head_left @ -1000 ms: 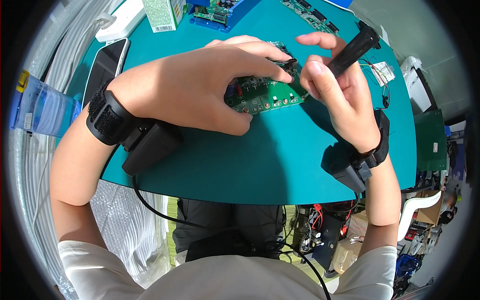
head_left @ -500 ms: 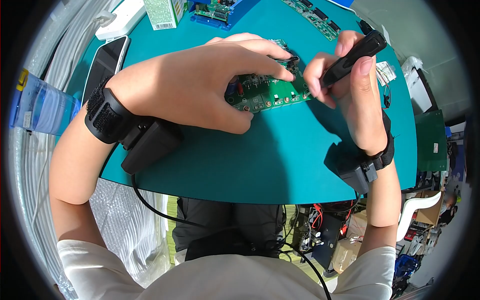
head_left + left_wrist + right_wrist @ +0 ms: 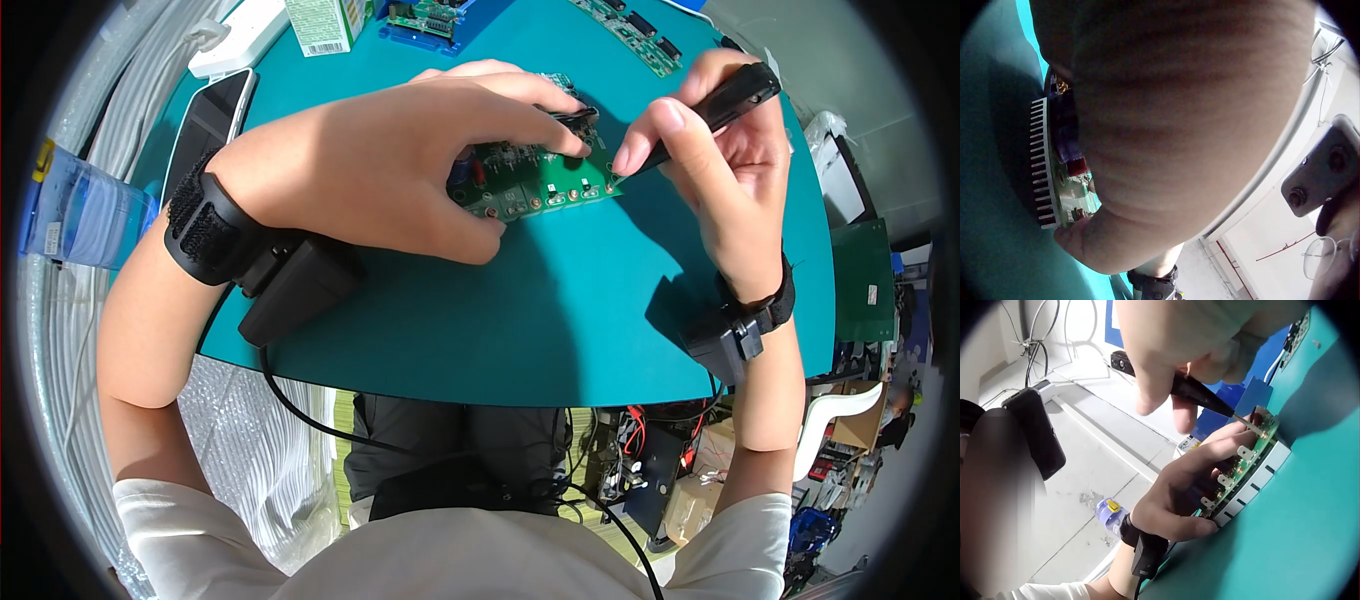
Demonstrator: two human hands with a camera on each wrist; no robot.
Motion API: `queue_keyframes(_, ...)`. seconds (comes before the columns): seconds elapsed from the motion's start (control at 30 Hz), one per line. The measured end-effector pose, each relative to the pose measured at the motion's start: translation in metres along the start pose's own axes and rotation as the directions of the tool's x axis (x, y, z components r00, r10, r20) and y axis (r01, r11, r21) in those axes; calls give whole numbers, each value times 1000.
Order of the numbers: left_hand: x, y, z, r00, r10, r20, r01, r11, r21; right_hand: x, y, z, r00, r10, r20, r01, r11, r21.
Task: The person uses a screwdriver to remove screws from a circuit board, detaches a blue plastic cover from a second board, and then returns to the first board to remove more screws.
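My left hand (image 3: 400,165) arches over a green circuit board (image 3: 565,180) and holds it, thumb at the near edge and fingers over the components. In the left wrist view a pale finned heatsink (image 3: 1045,165) runs beneath the board. My right hand (image 3: 735,195) holds a black screwdriver (image 3: 742,95) between thumb and fingers, its handle slanting up to the right. In the right wrist view the screwdriver's metal shaft (image 3: 1247,424) reaches down to the board's corner, its tip right at a screw there. Upright metal tabs (image 3: 1225,480) line the board's edge.
A phone (image 3: 208,130) and a white power strip (image 3: 240,38) lie at the left of the green table mat (image 3: 450,330). At the back stand a carton (image 3: 322,25), a blue holder with a board (image 3: 425,25) and another circuit board (image 3: 630,35). A blue-tinted bottle (image 3: 90,215) is far left.
My right hand has shifted right and changed its hold: the raised index finger has come in, and thumb and fingers have turned about the screwdriver. My left hand and the board stay nearly still.
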State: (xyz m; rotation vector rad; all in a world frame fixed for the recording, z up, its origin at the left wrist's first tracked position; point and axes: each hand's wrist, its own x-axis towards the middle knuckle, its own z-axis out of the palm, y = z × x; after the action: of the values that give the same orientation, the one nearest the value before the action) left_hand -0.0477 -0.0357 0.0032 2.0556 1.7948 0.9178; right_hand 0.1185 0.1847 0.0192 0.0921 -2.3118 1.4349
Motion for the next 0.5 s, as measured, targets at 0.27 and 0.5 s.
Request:
queue_keyframes(0.27, -1, 2, 1, 1000, -12, -12, 12, 999, 36, 0, 5, -3, 981, -163, 104, 166, 986, -15)
queue_keyframes(0.5, 0, -4, 2, 999, 41, 4, -41, 999, 19, 1, -1, 0, 987, -146, 59, 144, 989, 39)
